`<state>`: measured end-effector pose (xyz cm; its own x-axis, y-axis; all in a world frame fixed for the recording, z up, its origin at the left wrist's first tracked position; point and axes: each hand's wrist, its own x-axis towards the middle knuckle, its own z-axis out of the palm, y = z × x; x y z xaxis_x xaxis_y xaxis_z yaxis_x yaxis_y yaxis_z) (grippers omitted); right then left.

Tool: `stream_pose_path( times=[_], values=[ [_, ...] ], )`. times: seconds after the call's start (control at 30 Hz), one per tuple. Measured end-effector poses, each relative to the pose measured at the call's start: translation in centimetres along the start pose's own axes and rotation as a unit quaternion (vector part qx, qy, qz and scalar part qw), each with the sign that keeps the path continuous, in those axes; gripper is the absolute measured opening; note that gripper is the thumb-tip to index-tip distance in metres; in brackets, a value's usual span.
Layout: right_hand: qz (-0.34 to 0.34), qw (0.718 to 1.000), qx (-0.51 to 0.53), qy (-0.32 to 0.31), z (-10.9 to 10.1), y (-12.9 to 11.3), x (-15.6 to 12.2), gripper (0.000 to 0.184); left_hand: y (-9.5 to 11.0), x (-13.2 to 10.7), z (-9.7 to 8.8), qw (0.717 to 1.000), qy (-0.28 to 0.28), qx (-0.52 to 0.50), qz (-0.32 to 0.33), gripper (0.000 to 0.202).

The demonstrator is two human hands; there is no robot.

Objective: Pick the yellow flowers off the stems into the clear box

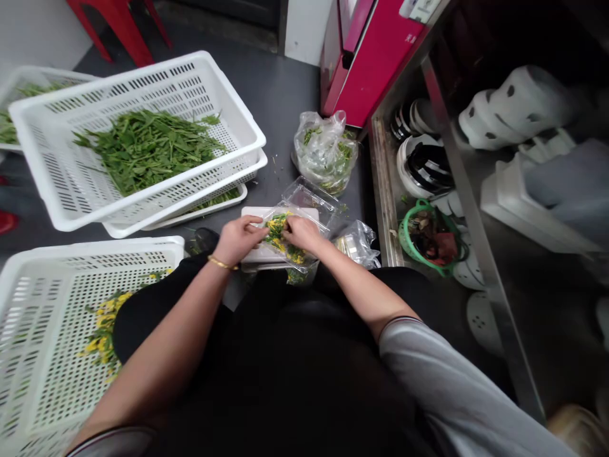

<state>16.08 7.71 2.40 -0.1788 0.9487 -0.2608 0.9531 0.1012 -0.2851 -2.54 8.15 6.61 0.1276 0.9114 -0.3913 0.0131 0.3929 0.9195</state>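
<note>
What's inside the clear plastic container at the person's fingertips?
Greens with yellow flowers. The right hand hides part of them; whatever lies beneath the top layer is covered.

At centre, one left hand point(243, 237) and one right hand point(302, 233), with one gold-coloured bracelet point(222, 262), one clear plastic container point(314, 198) and one white base point(255, 255). At least three white perforated baskets point(257, 141) fill 10 o'clock; one more white basket point(66, 330) sits at 8. Two clear bags show: one leafy bag point(324, 155) at 1 o'clock, one smaller bag point(364, 247) at 3, where one green basket point(408, 238) also stands. One red stool point(117, 28) marks 10 o'clock, one magenta cabinet point(380, 60) 1 o'clock; white shelf ware point(528, 105) at 2 is too blurred to count
</note>
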Motion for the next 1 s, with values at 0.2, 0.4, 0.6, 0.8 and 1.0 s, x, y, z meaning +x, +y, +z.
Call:
stream_pose_path(
  times=[0.2,0.4,0.6,0.8,1.0],
  values=[
    [-0.058,0.982,0.162,0.082,-2.7,0.1,-1.5,0.020,-2.1,2.8,4.2,0.999,-0.044,-0.016,-0.013,0.034],
    [-0.061,0.847,0.528,0.013,-1.3,1.0,-1.4,0.037,-2.1,2.9,3.6,0.991,-0.089,-0.097,-0.031,0.021],
    [-0.098,0.939,0.313,-0.104,-0.2,4.0,-0.2,0.031,-2.6,3.5,2.4,0.940,-0.137,-0.306,-0.069,0.011],
    [-0.104,0.967,-0.134,-0.189,2.2,4.4,1.8,0.033,-3.0,4.1,1.4,0.952,-0.122,-0.263,-0.096,0.013],
    [-0.146,0.966,-0.158,-0.143,1.9,3.8,1.9,0.028,-4.7,4.4,3.0,0.996,-0.080,0.027,-0.019,0.010]
  ],
)
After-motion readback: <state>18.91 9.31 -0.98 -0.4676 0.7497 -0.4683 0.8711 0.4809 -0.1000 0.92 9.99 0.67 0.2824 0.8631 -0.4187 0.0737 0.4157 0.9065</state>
